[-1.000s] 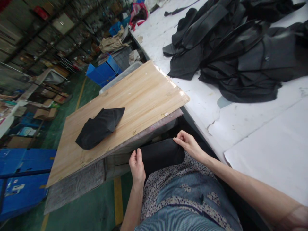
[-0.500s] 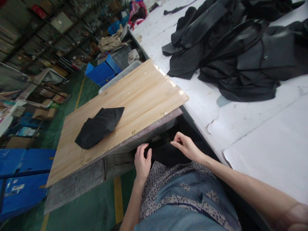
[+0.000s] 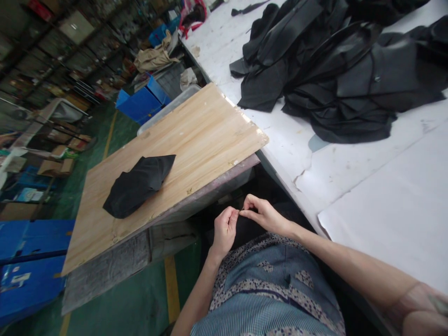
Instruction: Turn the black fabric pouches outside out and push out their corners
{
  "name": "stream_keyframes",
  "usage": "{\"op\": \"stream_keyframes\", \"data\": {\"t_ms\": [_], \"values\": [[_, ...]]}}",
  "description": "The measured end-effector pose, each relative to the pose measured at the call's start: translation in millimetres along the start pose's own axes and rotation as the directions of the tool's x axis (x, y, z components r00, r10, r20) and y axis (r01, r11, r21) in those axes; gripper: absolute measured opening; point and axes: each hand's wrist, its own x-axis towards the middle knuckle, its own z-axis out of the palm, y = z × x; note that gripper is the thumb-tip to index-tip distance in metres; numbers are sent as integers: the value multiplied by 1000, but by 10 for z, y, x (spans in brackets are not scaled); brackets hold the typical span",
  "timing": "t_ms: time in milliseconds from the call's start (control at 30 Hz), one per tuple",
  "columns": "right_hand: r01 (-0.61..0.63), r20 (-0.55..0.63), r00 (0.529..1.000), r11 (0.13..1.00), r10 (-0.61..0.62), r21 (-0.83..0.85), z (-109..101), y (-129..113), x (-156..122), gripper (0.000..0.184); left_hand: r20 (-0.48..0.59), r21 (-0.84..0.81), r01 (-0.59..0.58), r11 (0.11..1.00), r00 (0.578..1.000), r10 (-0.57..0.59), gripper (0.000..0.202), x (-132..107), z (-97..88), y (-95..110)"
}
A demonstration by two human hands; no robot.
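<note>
Fingertip to fingertip, my left hand [image 3: 224, 229] and my right hand [image 3: 265, 215] meet above my lap. Both are closed in a pinch. Whatever lies between the fingertips is too small and dark to make out. Below them is my blue striped apron [image 3: 259, 284] with a speckled border, and dark material that I cannot tell apart from the shadow. To the left, a crumpled black fabric piece [image 3: 138, 186] rests on a wooden board [image 3: 199, 126], apart from both hands.
Black garments or fabric pieces [image 3: 315, 79] are heaped on the white table [image 3: 280, 140] at right. The board's right end meets that table's edge. Blue boxes [image 3: 35, 270] stand at lower left, a blue bin [image 3: 143, 102] beyond the board. Crowded shelves [image 3: 80, 42] fill the background.
My left hand has moved right and up to the right hand, its fingers closing from a loose, parted shape into a pinch. The view has shifted slightly; the black piece still lies on the board.
</note>
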Motion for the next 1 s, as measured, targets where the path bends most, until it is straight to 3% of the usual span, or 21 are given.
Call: {"op": "stream_keyframes", "data": {"t_ms": [167,333,633,1000], "values": [[-27,51,998,995,22,93,-8,12,11,44,-61,-54,68,996,996,-71,36,-47,-67,-10],[-29,100,995,990,15,140,-10,2,13,43,-45,-159,126,979,990,-135,38,-55,-76,-17],[232,112,967,972,-227,-35,1,64,-39,24,4,-333,210,919,975,-222,38,-47,2,-4],[252,133,960,967,-247,-29,-3,79,-33,21,104,-405,303,863,952,-286,28,-74,-18,-58]]}}
